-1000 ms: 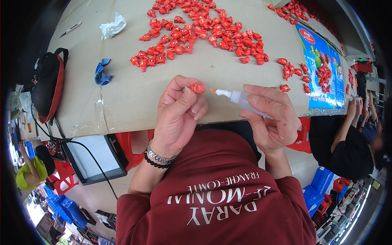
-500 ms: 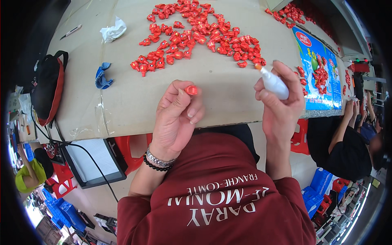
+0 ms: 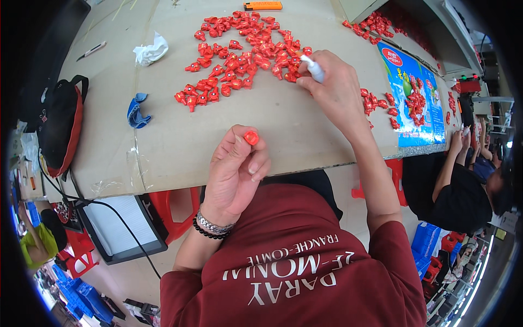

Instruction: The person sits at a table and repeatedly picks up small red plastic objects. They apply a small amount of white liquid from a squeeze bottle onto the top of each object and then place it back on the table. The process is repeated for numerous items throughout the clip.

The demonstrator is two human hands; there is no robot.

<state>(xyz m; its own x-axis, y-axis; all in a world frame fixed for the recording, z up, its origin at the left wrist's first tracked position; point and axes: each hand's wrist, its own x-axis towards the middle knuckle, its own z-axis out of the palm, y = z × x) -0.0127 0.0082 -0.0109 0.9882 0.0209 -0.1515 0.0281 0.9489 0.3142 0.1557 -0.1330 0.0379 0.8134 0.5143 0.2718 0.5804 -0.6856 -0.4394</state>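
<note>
My left hand [image 3: 238, 169] is closed in a pinch around a small red plastic piece [image 3: 251, 138], above the table's near edge. Farther out, my right hand [image 3: 332, 87] reaches over the right side of a heap of red pieces [image 3: 239, 68]. It is wrapped round a small white squeeze bottle [image 3: 314, 71], whose nozzle points up and to the left. Its fingertips are partly hidden behind the bottle and hand, so I cannot tell whether they touch a piece. The heaped pieces are small and shiny, some with dark round spots and yellow marks.
On the table [image 3: 180, 155] lie a crumpled tissue [image 3: 151, 50], a blue fabric scrap [image 3: 138, 111], a pen-like tool [image 3: 91, 50] and an orange lighter [image 3: 263, 6]. A black-and-red bag [image 3: 61, 125] rests at left. More red pieces lie on a blue printed sheet [image 3: 400, 82]; a co-worker [image 3: 463, 185] sits at right.
My right hand has moved forward and left with the bottle, from beside the heap to over it. My left hand keeps its piece, tilted slightly differently. The view has shifted, bringing the lighter into sight.
</note>
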